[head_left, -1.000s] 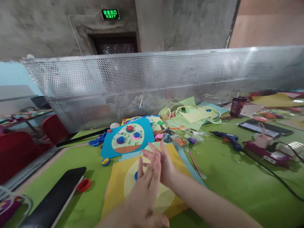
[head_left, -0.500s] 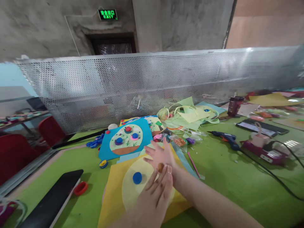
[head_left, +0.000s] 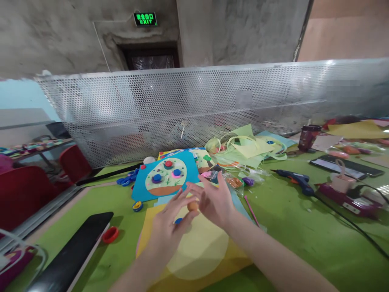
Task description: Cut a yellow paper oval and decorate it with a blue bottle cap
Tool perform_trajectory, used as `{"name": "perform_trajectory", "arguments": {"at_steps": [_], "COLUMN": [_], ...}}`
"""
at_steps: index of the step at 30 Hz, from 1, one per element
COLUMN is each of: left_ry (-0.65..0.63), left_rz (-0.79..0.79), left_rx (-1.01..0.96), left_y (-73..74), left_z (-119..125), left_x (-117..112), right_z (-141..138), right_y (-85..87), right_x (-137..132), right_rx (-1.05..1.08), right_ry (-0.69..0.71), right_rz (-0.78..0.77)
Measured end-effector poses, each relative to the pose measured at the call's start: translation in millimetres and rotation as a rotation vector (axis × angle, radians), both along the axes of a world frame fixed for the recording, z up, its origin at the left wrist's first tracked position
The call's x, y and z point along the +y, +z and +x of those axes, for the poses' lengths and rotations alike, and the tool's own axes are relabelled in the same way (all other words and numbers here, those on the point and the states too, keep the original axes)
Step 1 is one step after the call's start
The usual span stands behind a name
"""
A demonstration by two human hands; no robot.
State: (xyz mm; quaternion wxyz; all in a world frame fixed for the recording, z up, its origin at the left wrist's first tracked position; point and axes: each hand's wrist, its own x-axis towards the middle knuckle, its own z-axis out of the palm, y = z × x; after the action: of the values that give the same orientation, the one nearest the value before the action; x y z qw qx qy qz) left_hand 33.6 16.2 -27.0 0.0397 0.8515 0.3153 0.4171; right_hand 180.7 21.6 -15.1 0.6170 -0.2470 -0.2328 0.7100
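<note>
One brown ball point(head_left: 192, 206) between left hand point(head_left: 170, 221) fingers, right hand point(head_left: 216, 202) fingers loosely spread, contact unclear, blue disc point(head_left: 178, 221) mostly hidden.

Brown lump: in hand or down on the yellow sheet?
In hand: the brown lump sits between the fingers of the left hand and right hand, above the yellow sheet.

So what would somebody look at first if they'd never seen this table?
Probably the left hand and right hand in the middle, with a little brownish ball between them above the yellow sheet. Next, perhaps the bright blue card just behind, with its red disc and blue discs. High on the wall, toward the left, a green EXIT sign glows.
</note>
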Motion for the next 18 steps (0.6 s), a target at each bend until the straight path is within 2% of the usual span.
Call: {"name": "perform_trajectory", "arguments": {"at_steps": [3,6,11,15,18], "left_ry": [-0.162,-0.245,-0.297,-0.224,-0.135], "left_rz": [0.064,0.061,-0.159,-0.382,-0.446], "left_rx": [-0.005,-0.004,-0.058,-0.289,-0.412], "left_y": [-5.4,-14.9,-31.3,-42.5,-47.9], "left_z": [5,12,21,25,24], "left_x": [-2,-7,-25,-16,1], "right_z": [1,-4,-15,-29,-38], "right_y": [1.5,0.1,-5.3,-6.3,-6.0], "right_x": [1,1,-3,-20,-35], "right_rx": [0.038,0.028,-0.100,-0.260,-0.327], "right_ry": [-0.135,-0.153,-0.158,-0.227,-0.237], "right_rz": [-0.006,0.014,0.064,0.197,0.303]}}
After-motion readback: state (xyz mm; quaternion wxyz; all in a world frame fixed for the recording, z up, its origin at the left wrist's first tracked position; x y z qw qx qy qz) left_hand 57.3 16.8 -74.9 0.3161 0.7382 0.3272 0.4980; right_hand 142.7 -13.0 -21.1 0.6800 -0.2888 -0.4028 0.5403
